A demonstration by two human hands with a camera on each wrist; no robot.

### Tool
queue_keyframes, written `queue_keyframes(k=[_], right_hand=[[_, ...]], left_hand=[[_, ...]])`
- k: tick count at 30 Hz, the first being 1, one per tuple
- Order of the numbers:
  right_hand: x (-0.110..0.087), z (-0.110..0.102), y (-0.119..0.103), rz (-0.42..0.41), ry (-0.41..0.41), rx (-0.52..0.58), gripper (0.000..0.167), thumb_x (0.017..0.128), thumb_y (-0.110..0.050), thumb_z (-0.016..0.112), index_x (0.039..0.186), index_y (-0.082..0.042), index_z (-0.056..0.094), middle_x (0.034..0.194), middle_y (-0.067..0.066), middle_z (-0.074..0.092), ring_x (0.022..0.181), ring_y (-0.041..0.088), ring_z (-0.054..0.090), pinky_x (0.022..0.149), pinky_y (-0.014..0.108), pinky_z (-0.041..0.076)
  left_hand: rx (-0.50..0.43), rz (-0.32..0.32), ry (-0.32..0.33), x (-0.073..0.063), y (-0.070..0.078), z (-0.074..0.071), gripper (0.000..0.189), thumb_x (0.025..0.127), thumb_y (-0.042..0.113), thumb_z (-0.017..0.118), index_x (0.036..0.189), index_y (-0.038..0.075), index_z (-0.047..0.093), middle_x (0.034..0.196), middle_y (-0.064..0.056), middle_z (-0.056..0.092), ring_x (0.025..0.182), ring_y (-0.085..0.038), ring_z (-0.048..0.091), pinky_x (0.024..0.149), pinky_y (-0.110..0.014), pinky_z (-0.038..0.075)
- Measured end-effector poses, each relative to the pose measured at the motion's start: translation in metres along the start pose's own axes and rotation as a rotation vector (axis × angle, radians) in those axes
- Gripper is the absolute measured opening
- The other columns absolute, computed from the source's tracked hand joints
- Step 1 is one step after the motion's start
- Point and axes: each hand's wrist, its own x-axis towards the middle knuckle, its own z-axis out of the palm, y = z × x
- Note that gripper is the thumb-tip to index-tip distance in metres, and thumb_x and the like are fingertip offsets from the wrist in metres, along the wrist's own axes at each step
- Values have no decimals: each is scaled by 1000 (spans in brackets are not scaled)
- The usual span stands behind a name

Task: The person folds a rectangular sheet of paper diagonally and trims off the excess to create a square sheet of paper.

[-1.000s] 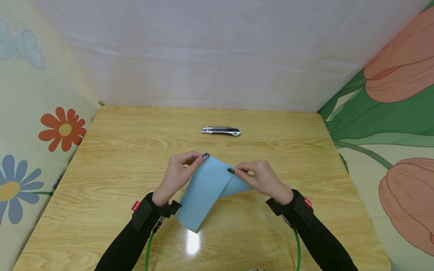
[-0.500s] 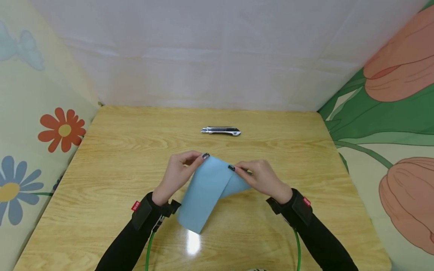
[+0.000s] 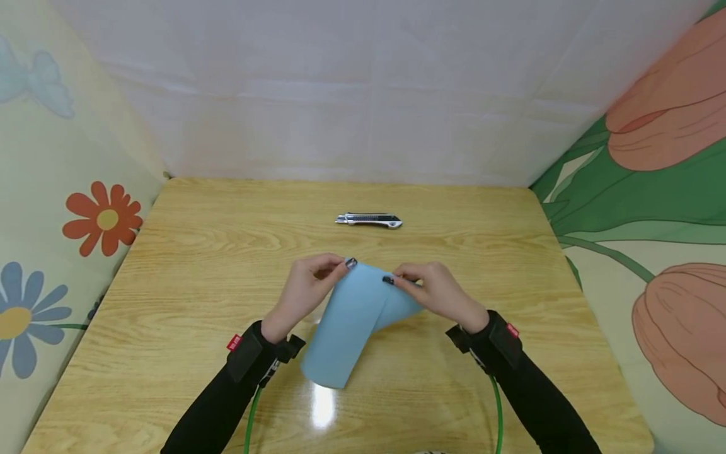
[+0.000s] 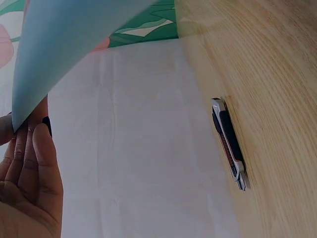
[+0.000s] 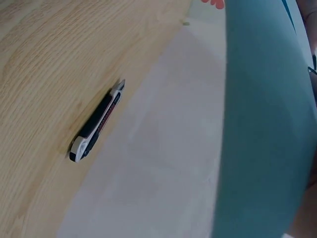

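Observation:
A folded sheet of light blue paper (image 3: 346, 328) is held up over the table between both hands. Its longer flap slants down toward the front, and a second flap sticks out to the right beneath the right hand. My left hand (image 3: 311, 282) pinches the upper left corner between thumb and fingers; the left wrist view shows the paper (image 4: 64, 44) tapering into that pinch. At the upper right edge my right hand (image 3: 439, 291) pinches the paper with its thumb on top. In the right wrist view the paper (image 5: 270, 124) hides most of that hand.
A utility knife (image 3: 368, 219) lies on the wooden table (image 3: 227, 233) beyond the paper. White cloth (image 3: 363, 94) hangs behind the table. Flower-printed panels stand left (image 3: 34, 189) and right (image 3: 669, 208). Green cables (image 3: 253, 416) run from the wrist cameras.
The left hand has shifted slightly right with its corner of the paper. The lower end of the long flap has swung a little to the right. The right hand still pinches its edge.

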Motion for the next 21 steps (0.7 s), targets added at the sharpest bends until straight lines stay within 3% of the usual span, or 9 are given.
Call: queue_keyframes(k=[9, 17, 21], right_hand=[[4, 2, 4, 37, -25, 94, 14, 92, -6, 58, 94, -5, 71, 87, 5, 71, 77, 12, 66, 65, 27, 48], [5, 2, 8, 80, -11, 104, 14, 92, -6, 58, 92, -4, 72, 87, 6, 71, 78, 14, 67, 68, 28, 51], [5, 3, 9, 75, -11, 118, 14, 92, -6, 58, 94, -3, 72, 88, 7, 71, 78, 15, 67, 70, 28, 52]], left_hand=[[44, 20, 41, 2, -5, 0, 10, 89, 4, 62, 90, -1, 72, 78, -10, 71, 63, -13, 63, 59, -23, 51], [-35, -116, -138, 2, -12, -8, 15, 89, 8, 64, 95, -2, 73, 89, -13, 71, 75, -18, 67, 67, -25, 54], [-29, -141, -123, 2, -14, -8, 15, 89, 9, 64, 94, -1, 73, 89, -13, 71, 77, -18, 68, 68, -27, 55]])
